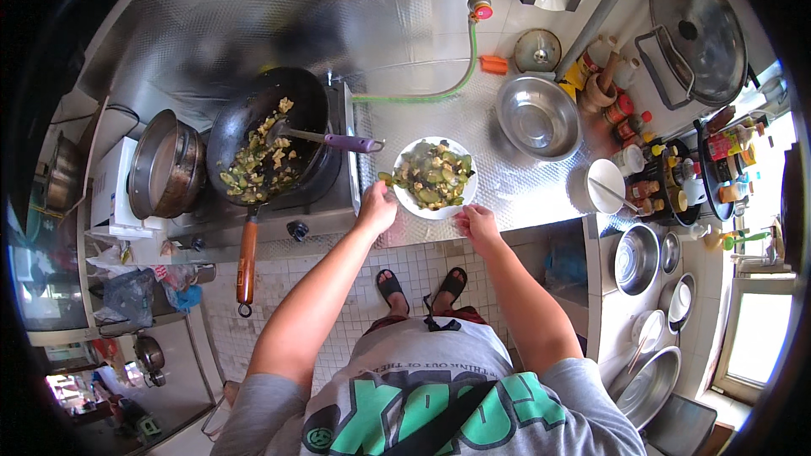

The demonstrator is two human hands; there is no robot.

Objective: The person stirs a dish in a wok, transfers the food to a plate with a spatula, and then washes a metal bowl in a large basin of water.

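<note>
A white plate heaped with sliced green vegetable and egg pieces rests on the foil-like counter in front of me. At its left rim is my left hand, fingertips close by a green slice that overhangs the edge; whether they pinch the slice or the rim is unclear. My right hand has its fingers on the plate's lower right rim. More of the same food lies in a black wok on the stove, where a spatula with a purple handle leans, its blade in the food.
The wok's wooden handle juts past the stove's front edge. Left of it stands a metal pot. A steel basin, a white bowl with a utensil and several seasoning bottles are on the right. A green hose crosses behind the plate.
</note>
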